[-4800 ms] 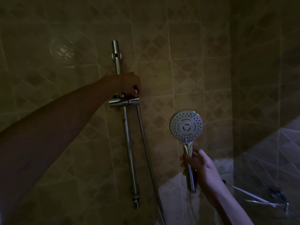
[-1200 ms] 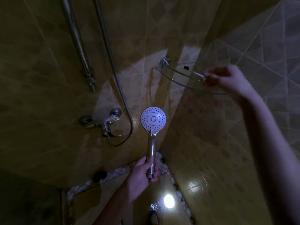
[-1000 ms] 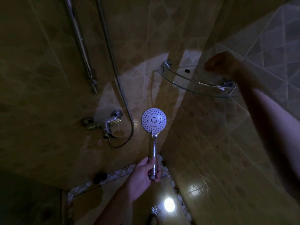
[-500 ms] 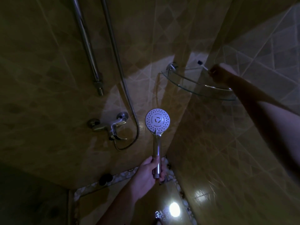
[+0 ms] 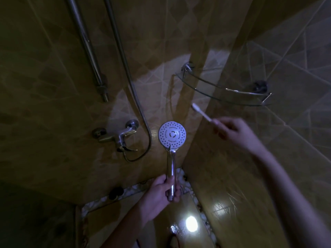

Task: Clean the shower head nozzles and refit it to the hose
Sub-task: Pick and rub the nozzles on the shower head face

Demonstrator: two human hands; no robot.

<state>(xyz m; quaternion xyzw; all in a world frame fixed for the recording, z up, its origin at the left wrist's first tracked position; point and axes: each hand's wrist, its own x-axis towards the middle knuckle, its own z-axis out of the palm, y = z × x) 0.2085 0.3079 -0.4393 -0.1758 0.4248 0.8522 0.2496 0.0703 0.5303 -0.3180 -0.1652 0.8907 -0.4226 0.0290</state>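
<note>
Dim, tiled shower corner, seen from above: a person's left hand [image 5: 159, 191] grips the lower end of the chrome handle of a detached shower head [image 5: 172, 134], held upright with its white nozzle face turned toward the camera and lit pale by a light. The right hand [image 5: 232, 130], slightly blurred, pinches the handle of a white toothbrush [image 5: 201, 113] whose bristle end points up and left, apart from the shower head and just below a glass corner shelf [image 5: 223, 90] with a chrome rail. On the left wall, a metal hose [image 5: 125, 68] hangs down beside a slide rail [image 5: 86, 45] and loops under to a chrome mixer tap [image 5: 118, 137]; the shower head is not attached to the hose. A bright spot of light reflects off the wet floor [image 5: 191, 224] near the bottom of the view, edged by a pebble-pattern border.
</note>
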